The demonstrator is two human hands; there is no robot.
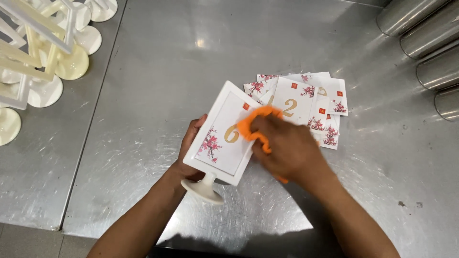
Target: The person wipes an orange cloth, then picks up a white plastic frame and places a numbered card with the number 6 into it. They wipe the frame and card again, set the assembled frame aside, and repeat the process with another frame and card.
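Left hand [190, 143] grips white frame [221, 136]; right hand [287, 145] clutches orange cloth [253, 125]; cards [311, 102] beside.

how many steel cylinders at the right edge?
4 steel cylinders, stacked down the top-right edge: top one, second, third, lowest. All are cut off by the frame; more may lie outside it.

A framed card on a stand [221, 138] is held tilted above the near middle of the metal table [191, 62], gripped along its left edge by the left hand [190, 143]. A cloth [256, 126] is pressed onto its upper right part by the right hand [287, 148]. Just behind and to the right, loose cards [306, 100] are spread overlapping on the table. More stands [48, 52] are crowded at the far left — metal cylinders [430, 43] at the far right.
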